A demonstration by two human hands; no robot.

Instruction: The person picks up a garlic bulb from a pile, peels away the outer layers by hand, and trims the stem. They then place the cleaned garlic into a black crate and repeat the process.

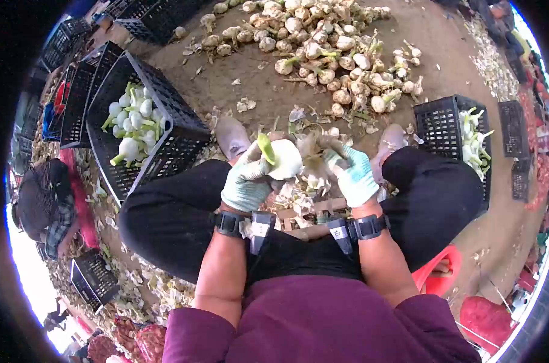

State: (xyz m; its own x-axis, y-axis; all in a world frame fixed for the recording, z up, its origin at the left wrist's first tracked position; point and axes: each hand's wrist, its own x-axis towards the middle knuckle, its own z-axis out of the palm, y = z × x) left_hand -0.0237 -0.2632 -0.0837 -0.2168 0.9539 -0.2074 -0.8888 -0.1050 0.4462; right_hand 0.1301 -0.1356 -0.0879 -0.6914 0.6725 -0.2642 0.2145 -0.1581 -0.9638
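Here, in the head view, the left hand (245, 181), gloved, is wrapping its grip tightly around a white bulb (285, 158), with the green stalk (265, 148) sticking up past the thumb. The bulb is hanging between the knees, just above a heap of peelings (299, 196). The right hand (354, 175), also gloved, is closing its grip on the dry husk (314, 160) at the bulb's other end, fingers curled. A pile of unpeeled bulbs (323, 48) is lying ahead on the dirt floor (256, 85). A black crate (177, 145) of cleaned bulbs is standing left, a second crate (438, 121) right. Another person (44, 206) is crouching far left.
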